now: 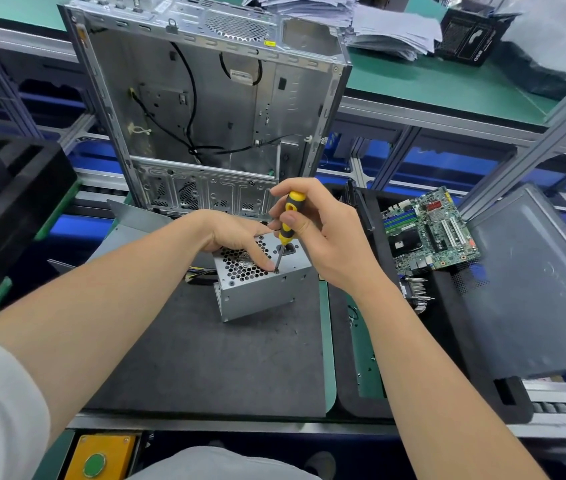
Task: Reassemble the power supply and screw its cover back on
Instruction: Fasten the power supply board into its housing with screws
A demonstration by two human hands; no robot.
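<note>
the silver power supply (pixel 260 289) stands on a dark foam mat (pixel 205 358). the left hand (pixel 233 237) rests on top of the power supply with its fingers mostly straight. its index fingertip touches a small screw (pixel 276 270) at the near edge of the honeycomb grille face. the right hand (pixel 323 233) grips a yellow-and-black screwdriver (pixel 288 216) with curled fingers and thumb. the tool is almost upright and its tip sits on the same screw. black cables (pixel 202 271) come out from the left side of the power supply. behind the power supply an open computer case (pixel 205 116) stands upright. to the right of the power supply a green motherboard (pixel 430 230) lies on a black tray (pixel 447 327). further right a dark side panel (pixel 534 289) lies tilted.
</note>
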